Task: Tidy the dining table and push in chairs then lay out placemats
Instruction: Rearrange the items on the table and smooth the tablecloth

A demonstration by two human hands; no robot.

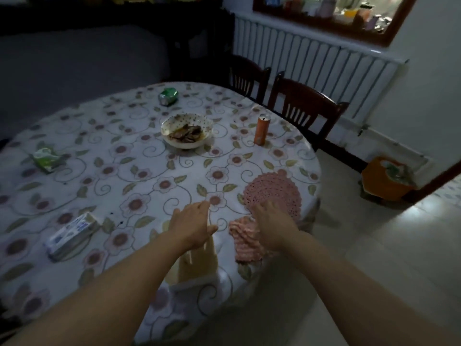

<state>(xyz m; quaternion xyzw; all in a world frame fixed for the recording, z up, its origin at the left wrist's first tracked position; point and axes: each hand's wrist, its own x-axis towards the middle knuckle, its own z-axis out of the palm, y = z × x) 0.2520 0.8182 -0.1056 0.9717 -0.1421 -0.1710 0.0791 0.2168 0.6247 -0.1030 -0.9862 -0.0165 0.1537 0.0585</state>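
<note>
- The right hand (268,222) lies fingers-down on the near edge of a round pink crocheted placemat (273,193), spread flat near the table's right rim; whether it pinches the mat or only presses it, I cannot tell.
- Under that wrist sits a second pink placemat (245,242), crumpled in a heap just beside the flat one.
- The left hand (193,224) is released and flat, palm down with thumb out, holding nothing, above a pale chair back (197,263) that pokes up against the near table edge.
- Both bare forearms reach in from the near side, well apart at the elbows and close at the hands.
- The table (139,186) wears a white cloth printed with flowers and curling vines.
- Near the left edge lies a tissue pack (71,236), and farther left a green packet (47,158).
- Towards the middle stands a dotted bowl (187,131) with dark food scraps in it.
- An orange can (261,129) stands upright to the right of the bowl; a crushed green can (168,96) lies on its side at the far edge.
- Two dark wooden chairs (304,108) stand at the far right, backs close to the table.
- Behind them runs a white radiator (311,61), and an orange bin (384,181) sits on the floor by the wall.
</note>
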